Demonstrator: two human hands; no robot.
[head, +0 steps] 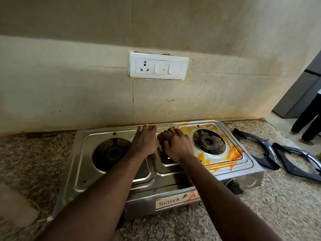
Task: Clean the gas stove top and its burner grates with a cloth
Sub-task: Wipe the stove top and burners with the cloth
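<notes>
Your right hand (175, 145) curls round the cloth (171, 130), bunched on the middle of the stove (173, 180) near its back edge. Your left hand (145, 141) lies flat beside it, fingers straight. The cloth looks soft and limp, so grip it wadded in the palm. The grates (257, 148) lie on the bench (278, 197).

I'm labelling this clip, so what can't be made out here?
Head view:
- Cloth: mostly hidden under the right hand.
- Stove top centre: covered by the left hand and the right.
- Far grate: cut by the right edge.
- Pale shape, bottom left: too blurred to identify.
</notes>
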